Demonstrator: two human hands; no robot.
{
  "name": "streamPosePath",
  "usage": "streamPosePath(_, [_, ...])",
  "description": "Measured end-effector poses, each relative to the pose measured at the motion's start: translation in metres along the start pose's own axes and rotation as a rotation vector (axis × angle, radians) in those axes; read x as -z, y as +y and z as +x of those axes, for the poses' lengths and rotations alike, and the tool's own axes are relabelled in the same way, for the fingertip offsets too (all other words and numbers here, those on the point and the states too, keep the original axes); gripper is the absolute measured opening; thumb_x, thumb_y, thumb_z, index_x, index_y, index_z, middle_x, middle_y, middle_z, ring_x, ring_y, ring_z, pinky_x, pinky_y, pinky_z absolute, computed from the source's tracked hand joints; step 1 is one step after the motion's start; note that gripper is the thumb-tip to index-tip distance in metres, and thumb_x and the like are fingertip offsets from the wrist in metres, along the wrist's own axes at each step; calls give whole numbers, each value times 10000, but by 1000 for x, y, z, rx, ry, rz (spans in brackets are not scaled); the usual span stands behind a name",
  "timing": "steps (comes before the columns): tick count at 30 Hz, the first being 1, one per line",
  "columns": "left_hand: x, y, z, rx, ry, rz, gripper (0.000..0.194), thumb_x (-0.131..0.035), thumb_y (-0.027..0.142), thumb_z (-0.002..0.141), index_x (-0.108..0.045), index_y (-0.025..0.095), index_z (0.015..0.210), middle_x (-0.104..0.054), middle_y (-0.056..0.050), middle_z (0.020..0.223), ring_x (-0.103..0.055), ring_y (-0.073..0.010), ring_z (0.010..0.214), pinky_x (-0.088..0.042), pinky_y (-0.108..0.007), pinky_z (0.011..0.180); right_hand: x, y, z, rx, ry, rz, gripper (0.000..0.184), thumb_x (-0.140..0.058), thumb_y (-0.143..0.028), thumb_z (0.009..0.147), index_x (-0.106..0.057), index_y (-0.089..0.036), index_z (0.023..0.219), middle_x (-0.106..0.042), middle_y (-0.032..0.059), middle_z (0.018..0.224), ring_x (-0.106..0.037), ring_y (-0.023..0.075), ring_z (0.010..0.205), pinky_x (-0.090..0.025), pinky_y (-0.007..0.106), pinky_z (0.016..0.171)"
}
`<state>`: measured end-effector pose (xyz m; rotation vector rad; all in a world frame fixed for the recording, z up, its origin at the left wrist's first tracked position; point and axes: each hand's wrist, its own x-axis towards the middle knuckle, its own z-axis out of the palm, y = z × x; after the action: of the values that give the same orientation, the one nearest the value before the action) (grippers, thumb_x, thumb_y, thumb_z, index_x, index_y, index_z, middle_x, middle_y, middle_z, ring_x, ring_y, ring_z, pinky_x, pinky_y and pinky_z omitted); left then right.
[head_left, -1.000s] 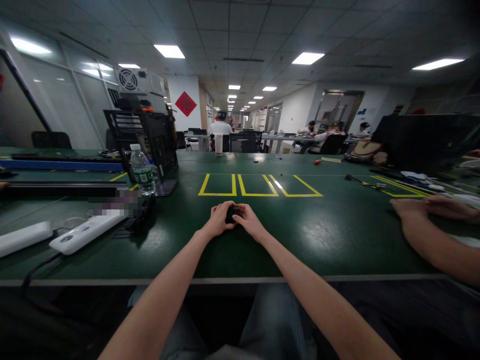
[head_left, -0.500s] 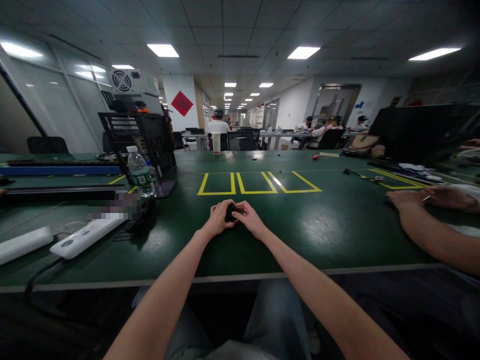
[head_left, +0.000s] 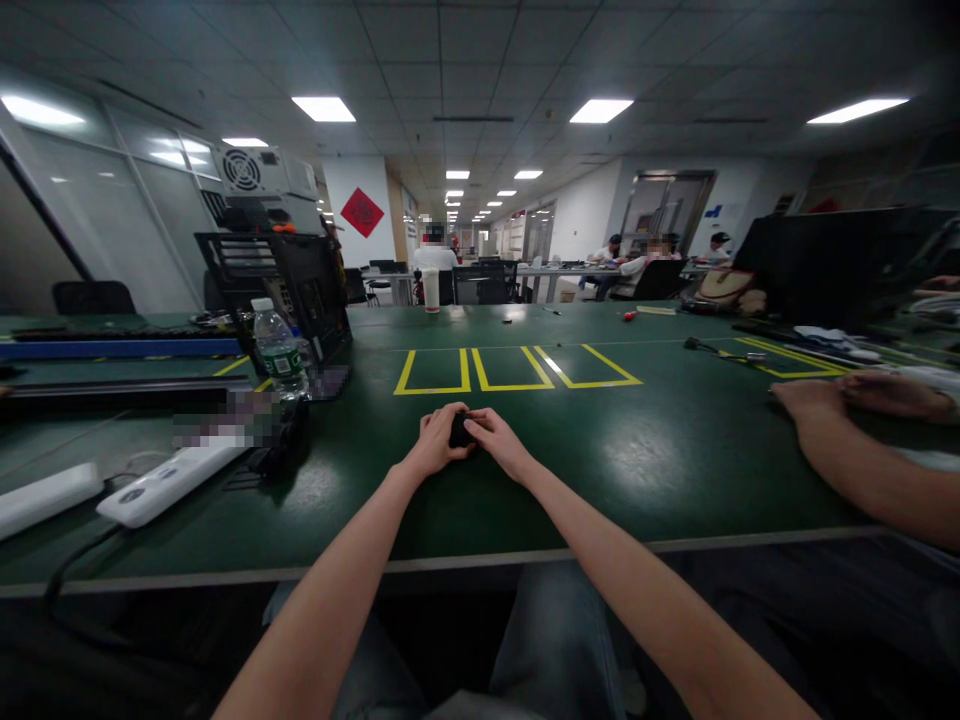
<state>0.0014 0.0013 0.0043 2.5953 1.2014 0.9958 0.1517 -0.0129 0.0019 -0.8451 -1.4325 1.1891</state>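
Note:
A small black object (head_left: 460, 430) sits between my two hands, low over the green tabletop (head_left: 555, 510); fingers cover much of it and its kind cannot be made out. My left hand (head_left: 439, 440) curls round its left side, thumb toward me. From the right, my right hand (head_left: 499, 440) presses thumb and fingertips against it. Just beyond the hands, yellow tape outlines (head_left: 512, 388) mark the table surface.
At left stand a water bottle (head_left: 279, 350), an open black computer case (head_left: 311, 290) and a white power strip (head_left: 176, 480). A white cup (head_left: 431, 290) is at the far edge. Another person's forearm (head_left: 862, 460) rests at right, near a black cable (head_left: 724, 352).
My hands keep the same hold on the black object, with hardly any movement. The camera view has shifted slightly.

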Motion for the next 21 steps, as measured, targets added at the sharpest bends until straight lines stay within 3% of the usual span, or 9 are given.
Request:
streamPosePath(3, [0,0,0,0,1,2,549,-627,245,653,-332,255,1116,-478,-23,1113,-458,-227,1021,-280,-361,861,0,-1,0,-9,4,-11,198,-559,-303,727,-510,-203,890,-577,9,824,-557,173,853,-438,369,787])
streamPosePath(13, [0,-1,0,0,-8,5,551,-616,211,647,-333,254,1118,-483,-25,1102,-463,-228,1011,-284,-360,850,0,-3,-4,70,10,-13,371,-618,-115,635,-505,-213,974,-532,18,1058,-493,162,1063,-353,325,957])
streamPosePath(21, [1,-1,0,0,8,7,564,-637,271,652,-333,256,1127,-492,-23,1078,-462,-232,1011,-284,-375,860,12,4,5,14,155,-60,339,-592,-249,693,-507,-192,1016,-555,58,1057,-506,179,1013,-372,379,913])
